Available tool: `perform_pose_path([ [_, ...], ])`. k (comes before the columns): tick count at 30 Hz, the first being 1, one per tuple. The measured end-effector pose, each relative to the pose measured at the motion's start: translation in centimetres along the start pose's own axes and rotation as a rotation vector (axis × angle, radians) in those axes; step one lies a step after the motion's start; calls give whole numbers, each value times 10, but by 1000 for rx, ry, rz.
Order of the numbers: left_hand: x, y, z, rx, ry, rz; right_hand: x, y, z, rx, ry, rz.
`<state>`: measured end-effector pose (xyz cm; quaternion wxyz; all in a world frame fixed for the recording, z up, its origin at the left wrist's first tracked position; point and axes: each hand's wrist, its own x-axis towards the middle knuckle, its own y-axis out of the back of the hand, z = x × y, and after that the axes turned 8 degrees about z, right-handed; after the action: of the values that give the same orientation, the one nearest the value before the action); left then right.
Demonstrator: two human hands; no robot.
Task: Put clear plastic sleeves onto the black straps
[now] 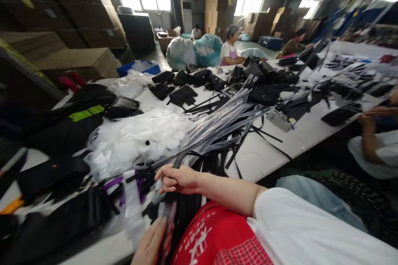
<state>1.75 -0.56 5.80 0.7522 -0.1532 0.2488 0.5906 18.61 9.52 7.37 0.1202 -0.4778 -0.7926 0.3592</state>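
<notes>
My right hand point(178, 179) is closed, its fingers curled round a black strap point(178, 161) that loops up behind the knuckles. Just below, my left hand point(154, 240) grips a strip of clear plastic point(166, 210), somewhat blurred, close against my red apron point(202, 236). Dark straps hang between the two hands, and their lower ends are hidden. Beyond the right hand lies a large heap of white translucent plastic pieces point(139, 136). A bundle of long straps in clear sleeves point(224, 120) stretches away from it.
Black pouches point(183, 94) cover the far side of the white table point(248, 155). A grey metal box point(279, 120) sits near its right edge. Black bags point(65, 215) and a purple strap point(113, 182) lie to the left. A co-worker's arm point(370, 140) is at the right.
</notes>
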Motion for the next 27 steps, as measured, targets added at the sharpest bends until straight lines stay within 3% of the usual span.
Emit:
perform_pose_path([
  [3, 14, -13, -1, -117, -62, -57, -9, -6, 17, -85, -63, -55],
  [6, 18, -13, -7, -80, -68, -112, -11, 8, 13, -68, -48, 61],
  [12, 2, 18, -41, 56, 5, -205, -6, 49, -29, 26, 111, 273],
  [17, -3, 32, -65, 86, -11, -242, -7, 53, -35, -44, 163, 229],
  [21, -1, 27, -60, 49, -30, -241, -6, 45, -30, -65, 151, 167],
  [27, 8, 14, -27, 41, -118, -238, -1, 35, -22, -108, 144, 109],
])
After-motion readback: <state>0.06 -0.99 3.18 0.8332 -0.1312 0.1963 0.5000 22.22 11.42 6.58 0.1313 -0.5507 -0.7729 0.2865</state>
